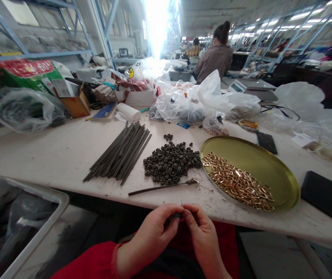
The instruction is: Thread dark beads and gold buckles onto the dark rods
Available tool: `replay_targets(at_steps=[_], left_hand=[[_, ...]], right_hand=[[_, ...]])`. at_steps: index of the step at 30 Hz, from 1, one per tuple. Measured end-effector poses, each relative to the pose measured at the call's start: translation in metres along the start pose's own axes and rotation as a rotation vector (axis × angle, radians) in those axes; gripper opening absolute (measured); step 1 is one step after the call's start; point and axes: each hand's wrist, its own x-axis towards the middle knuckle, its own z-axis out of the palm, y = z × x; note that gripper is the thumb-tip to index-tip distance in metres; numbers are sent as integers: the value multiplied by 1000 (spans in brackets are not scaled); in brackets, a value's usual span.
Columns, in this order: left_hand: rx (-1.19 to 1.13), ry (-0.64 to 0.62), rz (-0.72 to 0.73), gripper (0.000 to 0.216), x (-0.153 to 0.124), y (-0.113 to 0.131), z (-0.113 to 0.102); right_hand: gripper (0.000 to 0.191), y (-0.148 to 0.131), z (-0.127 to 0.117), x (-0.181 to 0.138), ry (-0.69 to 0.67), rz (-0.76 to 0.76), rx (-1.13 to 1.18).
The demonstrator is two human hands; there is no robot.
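Observation:
Both of my hands meet in my lap below the table's front edge. My left hand [154,232] and my right hand [202,232] pinch a small dark piece [175,217] between their fingertips; I cannot make out what it is. On the white table [52,155] just above them lies a single thin dark rod [160,188] with a metal tip. Behind it sits a heap of small dark rings [170,164], a bundle of dark rods [121,153] to its left, and a round gold tray [270,170] holding several gold clips [238,184].
Two black pads [321,192] [266,142] lie at the right. Plastic bags [197,99], boxes and a green carton [29,75] crowd the back of the table. A grey bin [23,217] stands at my lower left. A person [216,54] works with back turned beyond the table.

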Motion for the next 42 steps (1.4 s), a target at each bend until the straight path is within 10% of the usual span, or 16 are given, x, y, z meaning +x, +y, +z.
replay_targets(at_steps=[18, 28, 36, 42], left_hand=[[30, -29, -14, 25, 25, -21, -11], [-228, -205, -146, 23, 39, -29, -14], [-453, -91, -311, 24, 43, -40, -15], [-446, -33, -306, 26, 42, -41, -17]], right_hand=[[32, 28, 9, 21, 124, 49, -80], [26, 25, 13, 34, -32, 168, 55], [23, -11, -17, 101, -110, -319, -723], [15, -14, -15, 146, -254, -363, -1099]])
